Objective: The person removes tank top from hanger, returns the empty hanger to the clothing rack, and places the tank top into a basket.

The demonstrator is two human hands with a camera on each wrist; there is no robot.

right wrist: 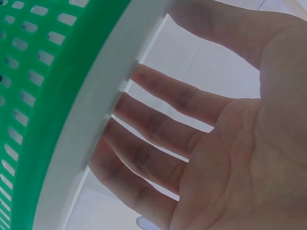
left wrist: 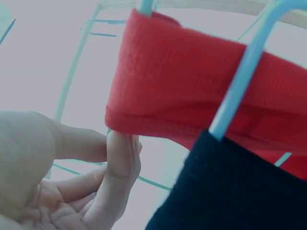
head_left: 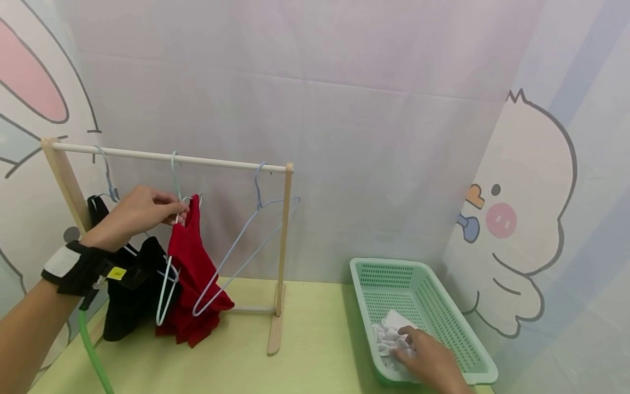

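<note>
My left hand [head_left: 152,210] pinches the edge of a red sleeveless top [head_left: 194,262] between thumb and fingers, close under the hook of a pale hanger [head_left: 174,175] on the rail. In the left wrist view the fingertips are right at the hem of the red fabric [left wrist: 158,76]. A black garment [head_left: 135,295] hangs beside it, partly behind my wrist. My right hand [head_left: 428,355] reaches over the green basket [head_left: 361,306], fingers spread and loosely bent above a crumpled white cloth [head_left: 391,334]. In the right wrist view the basket's rim [right wrist: 91,105] hides the fingertips.
A bare blue hanger [head_left: 258,205] hangs at the rack's right end, overlapping the red top. The wooden rack's right post [head_left: 284,241] stands on the yellow table [head_left: 320,328] between garments and basket. A green cable [head_left: 91,347] trails from my left wrist strap.
</note>
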